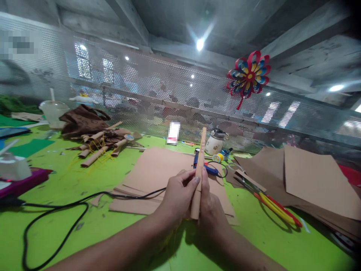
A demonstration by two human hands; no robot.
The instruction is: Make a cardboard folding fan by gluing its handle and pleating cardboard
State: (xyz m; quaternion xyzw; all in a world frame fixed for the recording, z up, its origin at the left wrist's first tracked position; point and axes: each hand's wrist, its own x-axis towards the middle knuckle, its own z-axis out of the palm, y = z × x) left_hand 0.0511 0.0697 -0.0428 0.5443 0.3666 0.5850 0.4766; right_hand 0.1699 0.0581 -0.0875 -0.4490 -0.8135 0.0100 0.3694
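A slim roll of brown kraft paper (195, 206) stands tilted away from me above the table, with a long strip reaching up from it. My left hand (178, 194) closes on its left side, thumb pressed against the paper. My right hand (211, 209) supports it from the right, its fingers along the roll and partly hidden. Some yellow thread shows on the strip and below my hands. Just behind the roll lies a blue hot glue gun (212, 170), partly covered by it. Under my hands is a stack of brown paper sheets (158, 165).
Scissors (275, 210) with red and yellow handles lie right, beside more brown paper (316, 177). A black cable (98, 194) crosses the green table (93, 241) leftward to a purple power strip (36, 182). Finished paper rolls (96, 156), a lidded cup (55, 113) and a jar (214, 142) stand farther back.
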